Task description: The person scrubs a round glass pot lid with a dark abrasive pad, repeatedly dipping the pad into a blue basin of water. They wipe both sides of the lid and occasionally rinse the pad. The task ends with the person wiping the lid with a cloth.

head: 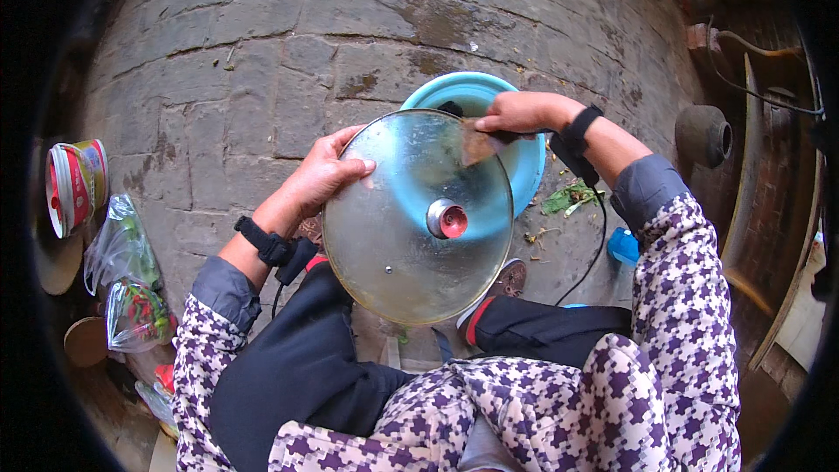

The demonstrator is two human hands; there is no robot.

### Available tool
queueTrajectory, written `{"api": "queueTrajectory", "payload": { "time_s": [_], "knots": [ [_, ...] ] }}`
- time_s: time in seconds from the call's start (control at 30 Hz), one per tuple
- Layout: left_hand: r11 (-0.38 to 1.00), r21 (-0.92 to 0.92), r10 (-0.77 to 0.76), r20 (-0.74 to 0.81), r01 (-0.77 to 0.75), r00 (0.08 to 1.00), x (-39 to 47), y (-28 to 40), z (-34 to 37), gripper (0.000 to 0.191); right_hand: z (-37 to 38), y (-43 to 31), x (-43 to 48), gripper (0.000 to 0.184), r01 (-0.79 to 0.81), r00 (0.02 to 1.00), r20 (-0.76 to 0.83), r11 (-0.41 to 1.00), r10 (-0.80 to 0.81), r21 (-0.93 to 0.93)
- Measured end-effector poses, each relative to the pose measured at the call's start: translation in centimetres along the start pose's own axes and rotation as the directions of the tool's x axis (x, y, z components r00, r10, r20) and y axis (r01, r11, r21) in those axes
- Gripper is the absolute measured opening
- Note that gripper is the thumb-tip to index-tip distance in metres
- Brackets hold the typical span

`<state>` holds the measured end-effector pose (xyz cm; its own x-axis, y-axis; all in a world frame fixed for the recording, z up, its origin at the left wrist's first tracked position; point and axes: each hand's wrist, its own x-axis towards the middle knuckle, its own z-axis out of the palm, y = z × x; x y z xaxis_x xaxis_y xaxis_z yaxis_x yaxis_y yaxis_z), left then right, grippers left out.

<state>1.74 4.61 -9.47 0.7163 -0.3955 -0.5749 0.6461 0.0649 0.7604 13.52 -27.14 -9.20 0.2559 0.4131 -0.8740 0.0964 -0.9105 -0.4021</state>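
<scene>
A round glass pot lid (406, 275) with a metal rim is tilted over my lap, its red-centred knob (447, 219) facing me. My left hand (335, 167) grips the lid's left edge, thumb on the glass. At the upper right of the lid, my right hand (524, 115) pinches a brownish cloth or scrubbing pad (478, 144) that lies against the glass. Behind and partly below the lid stands a light blue plastic basin (534, 174). Something dark (450, 108) shows inside the basin; the lid hides most of its interior.
Leaf scraps (569, 198) and a blue plastic container (623, 246) lie to the right on the stone paving (255, 98). A dark jar (702, 136) is farther right. Clear bags of vegetables (136, 314) and a red-and-white bucket (77, 187) sit at left. A cable (600, 242) hangs from my right wrist.
</scene>
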Motion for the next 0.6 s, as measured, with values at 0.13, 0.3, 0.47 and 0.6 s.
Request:
{"api": "queueTrajectory", "payload": {
  "time_s": [0.13,0.3,0.47,0.6],
  "knots": [
    [1.000,0.023,0.007,0.014,-0.008,1.000,0.2,0.2,0.1,0.060,1.0,-0.3,-0.1,0.061,0.042,0.994,-0.096,0.995,-0.051,-0.094],
    [0.998,0.052,0.027,0.032,-0.028,0.999,0.4,0.1,0.7,0.059,0.4,-3.1,2.0,0.055,0.306,0.938,-0.141,0.948,-0.316,-0.087],
    [0.999,0.037,0.039,0.014,-0.039,0.999,-0.1,0.2,0.0,0.060,0.8,0.8,-2.0,0.053,0.063,0.997,-0.046,0.998,-0.064,-0.029],
    [0.999,0.036,0.031,0.057,-0.033,0.998,0.2,0.4,0.3,0.060,1.8,0.9,-1.8,0.054,0.077,0.989,-0.126,0.997,-0.075,0.016]
  ]
}}
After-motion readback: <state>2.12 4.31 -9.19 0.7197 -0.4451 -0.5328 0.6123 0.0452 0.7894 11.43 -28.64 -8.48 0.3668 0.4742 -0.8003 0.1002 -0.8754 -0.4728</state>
